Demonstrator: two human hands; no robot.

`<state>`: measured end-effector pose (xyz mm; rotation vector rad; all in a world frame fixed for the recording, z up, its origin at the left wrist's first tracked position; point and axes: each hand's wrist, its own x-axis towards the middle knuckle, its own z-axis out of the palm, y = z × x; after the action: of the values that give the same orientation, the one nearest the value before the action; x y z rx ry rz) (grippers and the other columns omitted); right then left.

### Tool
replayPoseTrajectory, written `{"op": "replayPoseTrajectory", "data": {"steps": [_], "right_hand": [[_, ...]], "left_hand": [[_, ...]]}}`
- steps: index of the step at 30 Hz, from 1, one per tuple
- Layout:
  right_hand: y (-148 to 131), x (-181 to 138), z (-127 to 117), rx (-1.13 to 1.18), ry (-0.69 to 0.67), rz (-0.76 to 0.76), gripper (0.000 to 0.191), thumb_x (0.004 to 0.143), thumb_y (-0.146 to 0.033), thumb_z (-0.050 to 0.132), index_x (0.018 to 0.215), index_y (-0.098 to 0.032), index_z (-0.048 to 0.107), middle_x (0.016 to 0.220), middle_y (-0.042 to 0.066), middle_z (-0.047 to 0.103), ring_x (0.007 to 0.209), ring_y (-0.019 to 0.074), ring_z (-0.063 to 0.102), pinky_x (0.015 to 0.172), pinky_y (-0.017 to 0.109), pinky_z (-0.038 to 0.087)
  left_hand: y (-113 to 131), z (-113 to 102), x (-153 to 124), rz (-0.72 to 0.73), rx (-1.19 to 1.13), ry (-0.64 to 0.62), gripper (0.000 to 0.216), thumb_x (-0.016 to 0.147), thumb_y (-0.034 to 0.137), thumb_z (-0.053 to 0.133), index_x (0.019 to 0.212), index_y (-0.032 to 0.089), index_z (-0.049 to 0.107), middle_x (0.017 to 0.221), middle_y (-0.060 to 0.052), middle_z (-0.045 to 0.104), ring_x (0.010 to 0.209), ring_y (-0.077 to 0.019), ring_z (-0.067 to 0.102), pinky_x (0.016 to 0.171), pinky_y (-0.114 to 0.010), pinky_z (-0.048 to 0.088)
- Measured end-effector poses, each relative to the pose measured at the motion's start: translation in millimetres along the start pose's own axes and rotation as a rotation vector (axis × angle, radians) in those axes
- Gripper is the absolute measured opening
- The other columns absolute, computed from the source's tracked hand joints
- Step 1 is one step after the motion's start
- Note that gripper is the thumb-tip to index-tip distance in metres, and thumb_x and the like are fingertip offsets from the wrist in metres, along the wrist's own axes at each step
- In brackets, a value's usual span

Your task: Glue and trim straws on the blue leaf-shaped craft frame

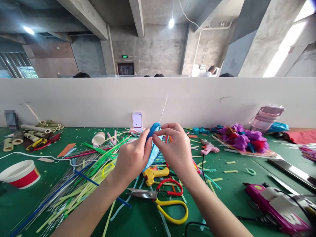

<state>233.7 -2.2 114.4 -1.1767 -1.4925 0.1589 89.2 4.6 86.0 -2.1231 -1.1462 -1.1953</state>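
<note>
A piece of blue crinkled paper (154, 149) is held up in front of me, above the middle of the table. My left hand (133, 151) is closed on its left side, thumb and fingers pinching the upper part. From the right, my right hand (174, 143) pinches the paper's top edge between thumb and forefinger. A thin pale wire (164, 108) sticks up from behind the fingers. Directly below lie a yellow glue gun (155, 174) and scissors (151, 194) with one red and one yellow handle. My fingers partly hide the paper.
Coloured pipe cleaners (91, 174) and wires spread at left, near a paper cup (21, 174) and bamboo pieces (39, 130). A phone (137, 121) leans on the white partition (74, 102). At right are a pink glue gun (208, 148), purple paper flowers (240, 140) and a power strip (276, 207).
</note>
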Motion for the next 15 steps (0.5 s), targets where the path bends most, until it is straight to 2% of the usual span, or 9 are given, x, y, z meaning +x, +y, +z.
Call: {"op": "replayPoseTrajectory", "data": {"steps": [8,15], "right_hand": [[5.8,4.7,0.9,0.169,-0.095,0.074,0.007,0.071,-0.028,0.07,0.074,-0.023,0.073,0.1,0.005,0.064,0.1,0.0236,0.06,0.093,0.041,0.044],[6.3,5.8,1.9,0.158,-0.104,0.078,0.007,0.068,-0.028,0.068,0.072,-0.022,0.069,0.097,0.004,0.064,0.085,0.0207,0.058,0.079,0.036,0.045]], "left_hand": [[0.7,-3.4,2.4,0.042,-0.044,0.03,0.035,0.1,0.028,0.042,0.125,0.01,0.058,0.087,-0.01,0.078,0.061,-0.0165,0.072,0.054,-0.023,0.05],[-1.9,-1.7,3.2,0.049,-0.123,0.025,0.034,0.1,0.026,0.043,0.126,0.013,0.06,0.095,-0.01,0.078,0.072,-0.0177,0.074,0.064,-0.024,0.056]]}}
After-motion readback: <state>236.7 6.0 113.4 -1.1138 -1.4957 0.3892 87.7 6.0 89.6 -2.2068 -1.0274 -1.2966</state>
